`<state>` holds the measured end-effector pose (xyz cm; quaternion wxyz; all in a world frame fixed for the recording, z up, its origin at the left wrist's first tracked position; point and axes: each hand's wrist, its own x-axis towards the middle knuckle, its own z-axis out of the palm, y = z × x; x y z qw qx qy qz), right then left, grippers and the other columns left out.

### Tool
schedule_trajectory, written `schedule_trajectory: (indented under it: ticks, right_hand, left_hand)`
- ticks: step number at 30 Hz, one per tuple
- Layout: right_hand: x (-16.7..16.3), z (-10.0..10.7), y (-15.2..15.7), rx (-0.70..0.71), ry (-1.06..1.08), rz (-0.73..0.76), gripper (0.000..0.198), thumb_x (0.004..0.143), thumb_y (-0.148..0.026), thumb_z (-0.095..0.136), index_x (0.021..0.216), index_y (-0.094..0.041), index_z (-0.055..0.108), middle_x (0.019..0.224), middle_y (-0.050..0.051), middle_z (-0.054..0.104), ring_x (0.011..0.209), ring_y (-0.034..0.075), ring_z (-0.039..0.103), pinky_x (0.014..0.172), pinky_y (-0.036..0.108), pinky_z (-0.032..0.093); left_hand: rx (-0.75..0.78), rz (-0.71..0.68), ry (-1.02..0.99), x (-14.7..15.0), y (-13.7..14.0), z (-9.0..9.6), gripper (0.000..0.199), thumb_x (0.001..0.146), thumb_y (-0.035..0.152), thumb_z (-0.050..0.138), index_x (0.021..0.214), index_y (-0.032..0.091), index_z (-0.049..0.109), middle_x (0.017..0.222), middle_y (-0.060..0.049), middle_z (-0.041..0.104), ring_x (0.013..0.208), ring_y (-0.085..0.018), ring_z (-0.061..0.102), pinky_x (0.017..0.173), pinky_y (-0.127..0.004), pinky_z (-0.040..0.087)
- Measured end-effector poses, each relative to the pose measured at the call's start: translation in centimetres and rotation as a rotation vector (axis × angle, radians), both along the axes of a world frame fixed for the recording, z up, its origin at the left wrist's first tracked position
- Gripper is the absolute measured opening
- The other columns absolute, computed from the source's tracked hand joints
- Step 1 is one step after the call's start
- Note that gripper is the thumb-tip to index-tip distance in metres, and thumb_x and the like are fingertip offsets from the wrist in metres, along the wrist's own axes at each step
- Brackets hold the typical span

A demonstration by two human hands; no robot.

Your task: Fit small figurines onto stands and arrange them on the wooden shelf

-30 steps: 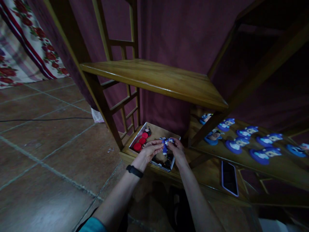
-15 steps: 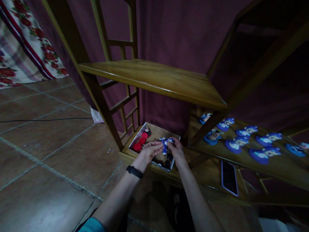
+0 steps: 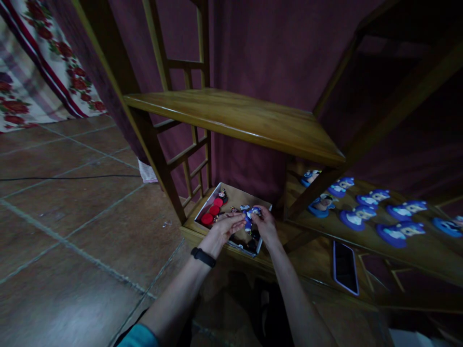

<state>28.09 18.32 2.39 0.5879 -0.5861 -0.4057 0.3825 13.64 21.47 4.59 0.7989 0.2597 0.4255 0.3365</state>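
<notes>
Between my two hands is a small blue-and-white figurine (image 3: pixel 248 219), held above a shallow open box (image 3: pixel 246 194). My left hand (image 3: pixel 228 226) has its fingers closed on the figurine's left side. On the other side, my right hand (image 3: pixel 265 224) pinches it near the top. Inside the box at the left lie several red round bases (image 3: pixel 207 219) and a small dark figurine (image 3: pixel 222 194). More small figures lie under my hands, partly hidden and too dim to make out.
The box stands on the low board of a wooden shelf unit (image 3: pixel 235 113). To the right, several blue-based figurines (image 3: pixel 358 217) stand on another shelf. A phone (image 3: pixel 345 267) lies below them. A thin black cable (image 3: pixel 72 178) crosses the tiled floor at left.
The whole view has shifted slightly, so things sit a little further right. Both hands keep hold of the figurine in nearly the same pose.
</notes>
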Motion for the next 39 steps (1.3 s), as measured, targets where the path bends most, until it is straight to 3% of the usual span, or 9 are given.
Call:
schedule_trajectory:
  ticks: [10, 26, 33, 39]
  right_hand:
    - [-0.33, 0.53, -0.32, -0.034, 0.084, -0.044, 0.033, 0.062, -0.038, 0.066, 0.091, -0.023, 0.060, 0.087, 0.000, 0.064, 0.074, 0.016, 0.060, 0.066, 0.030, 0.052]
    - [-0.08, 0.68, -0.25, 0.017, 0.044, 0.103, 0.032, 0.064, -0.029, 0.063, 0.095, -0.022, 0.060, 0.092, 0.002, 0.065, 0.081, 0.018, 0.062, 0.069, 0.029, 0.052]
    - [0.21, 0.41, -0.42, 0.039, -0.159, 0.151, 0.032, 0.070, -0.027, 0.057, 0.101, -0.022, 0.059, 0.100, 0.004, 0.065, 0.085, 0.018, 0.062, 0.074, 0.031, 0.051]
    - [0.03, 0.78, -0.71, 0.083, -0.198, 0.126, 0.031, 0.072, -0.028, 0.056, 0.102, -0.022, 0.059, 0.099, 0.004, 0.066, 0.088, 0.019, 0.063, 0.080, 0.033, 0.050]
  left_hand:
    - [0.047, 0.023, 0.042, -0.04, -0.23, 0.28, 0.018, 0.062, 0.016, 0.076, 0.077, 0.009, 0.068, 0.066, -0.009, 0.070, 0.059, -0.013, 0.065, 0.060, -0.020, 0.052]
    - [0.000, 0.055, 0.014, -0.36, -0.29, 0.39, 0.016, 0.063, 0.014, 0.075, 0.075, 0.008, 0.068, 0.067, -0.009, 0.070, 0.060, -0.012, 0.066, 0.061, -0.020, 0.052]
    - [0.036, 0.079, 0.029, -0.25, -0.56, 0.28, 0.015, 0.061, 0.012, 0.076, 0.072, 0.008, 0.068, 0.065, -0.008, 0.069, 0.057, -0.012, 0.065, 0.061, -0.020, 0.052]
    - [-0.002, 0.103, -0.030, -0.28, -0.77, 0.51, 0.011, 0.063, 0.011, 0.074, 0.072, 0.009, 0.069, 0.067, -0.008, 0.070, 0.060, -0.013, 0.065, 0.064, -0.021, 0.053]
